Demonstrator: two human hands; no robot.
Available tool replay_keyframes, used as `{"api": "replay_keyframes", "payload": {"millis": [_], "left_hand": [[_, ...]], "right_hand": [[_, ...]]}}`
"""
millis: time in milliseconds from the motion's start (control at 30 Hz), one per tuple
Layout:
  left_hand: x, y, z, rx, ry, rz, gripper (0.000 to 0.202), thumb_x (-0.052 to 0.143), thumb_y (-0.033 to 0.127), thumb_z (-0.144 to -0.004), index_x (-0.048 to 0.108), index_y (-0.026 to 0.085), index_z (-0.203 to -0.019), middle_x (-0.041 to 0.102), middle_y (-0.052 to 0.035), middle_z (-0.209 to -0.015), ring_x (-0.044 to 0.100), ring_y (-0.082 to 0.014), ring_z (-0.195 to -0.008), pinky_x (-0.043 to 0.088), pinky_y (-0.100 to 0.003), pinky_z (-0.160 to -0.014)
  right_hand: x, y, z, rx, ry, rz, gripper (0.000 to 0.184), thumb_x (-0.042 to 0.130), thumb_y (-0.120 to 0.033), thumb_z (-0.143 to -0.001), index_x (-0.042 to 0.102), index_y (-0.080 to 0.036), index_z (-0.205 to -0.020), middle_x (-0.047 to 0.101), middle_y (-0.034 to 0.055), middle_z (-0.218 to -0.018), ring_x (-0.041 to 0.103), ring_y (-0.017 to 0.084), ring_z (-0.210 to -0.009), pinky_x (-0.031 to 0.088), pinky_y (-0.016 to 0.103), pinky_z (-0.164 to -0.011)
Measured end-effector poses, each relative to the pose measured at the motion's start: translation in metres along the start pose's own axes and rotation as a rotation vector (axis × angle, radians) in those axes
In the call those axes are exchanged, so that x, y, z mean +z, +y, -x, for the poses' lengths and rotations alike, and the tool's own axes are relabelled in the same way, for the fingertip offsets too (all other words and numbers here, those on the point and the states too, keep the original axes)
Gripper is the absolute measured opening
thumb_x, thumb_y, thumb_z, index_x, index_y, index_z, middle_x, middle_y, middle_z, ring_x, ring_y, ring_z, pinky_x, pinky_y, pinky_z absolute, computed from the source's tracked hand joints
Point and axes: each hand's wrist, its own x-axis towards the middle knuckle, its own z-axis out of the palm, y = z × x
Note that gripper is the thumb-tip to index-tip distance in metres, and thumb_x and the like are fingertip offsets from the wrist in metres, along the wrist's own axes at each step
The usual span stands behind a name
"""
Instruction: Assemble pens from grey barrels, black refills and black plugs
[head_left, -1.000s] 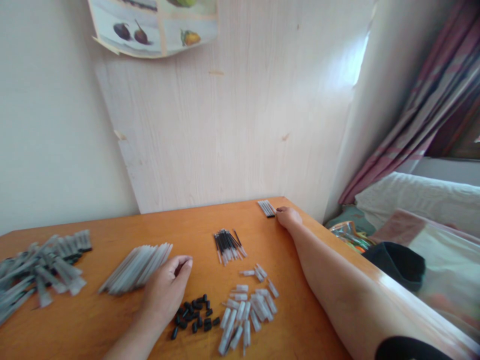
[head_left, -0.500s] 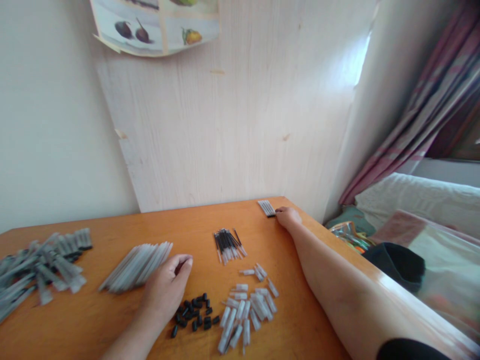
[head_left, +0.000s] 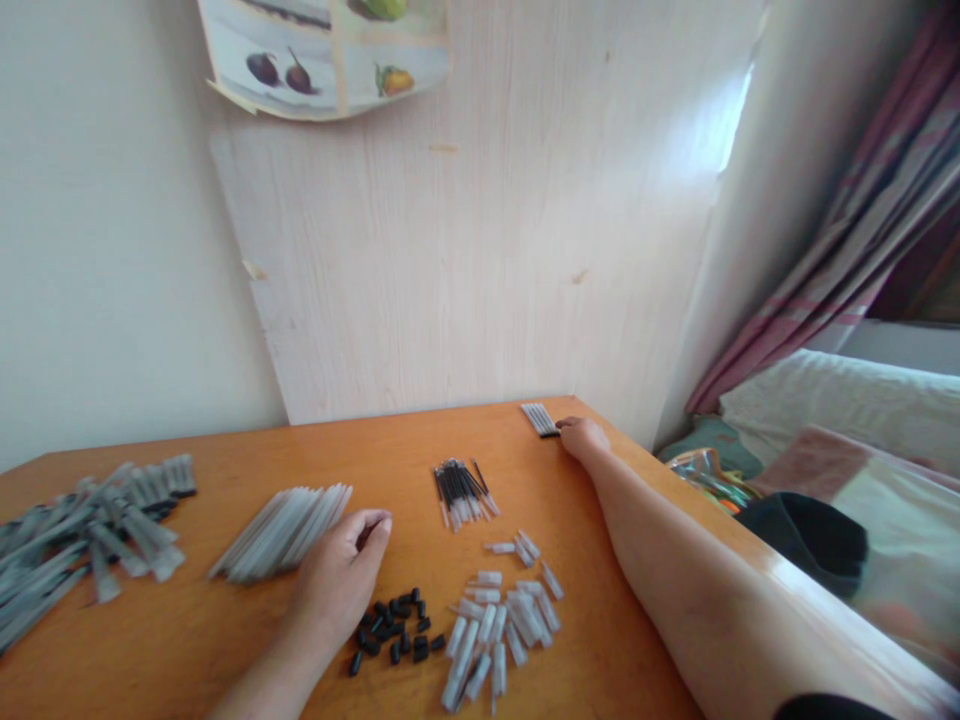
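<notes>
My right hand (head_left: 583, 437) reaches to the far right corner of the table. Its fingers are closed at the edge of a neat row of pale tubes with black ends (head_left: 538, 420); what they grip is too small to make out. My left hand (head_left: 346, 555) rests with fingers curled in and thumb against them, and nothing shows in it. Beside it lies a bundle of long translucent tubes (head_left: 281, 530). Several small black caps (head_left: 397, 625) are scattered right of my left wrist. Short clear pieces with thin tips (head_left: 495, 630) lie right of the caps.
Thin black refill-like sticks with clear ends (head_left: 463, 492) lie mid-table. A heap of translucent tubes with black parts (head_left: 97, 530) covers the left side. The wooden table (head_left: 405, 440) meets a pale panel (head_left: 450, 300) behind. Beyond its right edge sits a dark container (head_left: 806, 540).
The whole view has shifted slightly, so everything appears a little farther right and lower. Both hands keep nearly the same place and pose over the table.
</notes>
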Motion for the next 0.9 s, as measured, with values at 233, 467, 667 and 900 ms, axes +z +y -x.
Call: {"api": "replay_keyframes", "payload": {"millis": [233,467,667,900], "left_hand": [[-0.001,0.002,0.0,0.0,0.009,0.004,0.04,0.046,0.05,-0.084,0.066,0.02,-0.099,0.071,-0.0068,-0.102,0.065,-0.0241,-0.097,0.049,-0.035,-0.087],[0.0,0.0,0.0,0.008,0.011,0.022,0.039,0.047,0.05,-0.084,0.066,0.019,-0.098,0.071,-0.0074,-0.101,0.065,-0.0241,-0.096,0.049,-0.035,-0.086],[0.0,-0.001,0.0,0.021,0.013,0.012,0.039,0.046,0.049,-0.084,0.067,0.02,-0.098,0.071,-0.0062,-0.101,0.065,-0.0233,-0.095,0.05,-0.033,-0.084],[0.001,-0.002,0.0,0.019,0.014,0.011,0.038,0.047,0.048,-0.085,0.067,0.02,-0.1,0.071,-0.006,-0.103,0.065,-0.0231,-0.097,0.049,-0.033,-0.085]], "right_hand": [[0.0,0.001,-0.001,-0.007,0.008,-0.013,0.036,0.05,-0.025,-0.081,0.07,-0.036,-0.109,0.065,0.0008,-0.12,0.057,0.023,-0.114,0.045,0.034,-0.093],[0.001,0.003,0.0,0.01,0.033,-0.025,0.038,0.048,-0.024,-0.082,0.07,-0.033,-0.111,0.066,0.0029,-0.119,0.057,0.022,-0.114,0.045,0.032,-0.092],[0.0,0.004,0.002,0.027,0.052,-0.005,0.037,0.045,-0.027,-0.084,0.07,-0.031,-0.11,0.067,0.0051,-0.114,0.059,0.022,-0.111,0.048,0.032,-0.086],[0.002,-0.01,0.01,-0.113,0.055,0.04,0.041,0.042,-0.044,-0.09,0.064,-0.029,-0.121,0.06,0.0082,-0.126,0.05,0.027,-0.12,0.038,0.039,-0.099]]}}
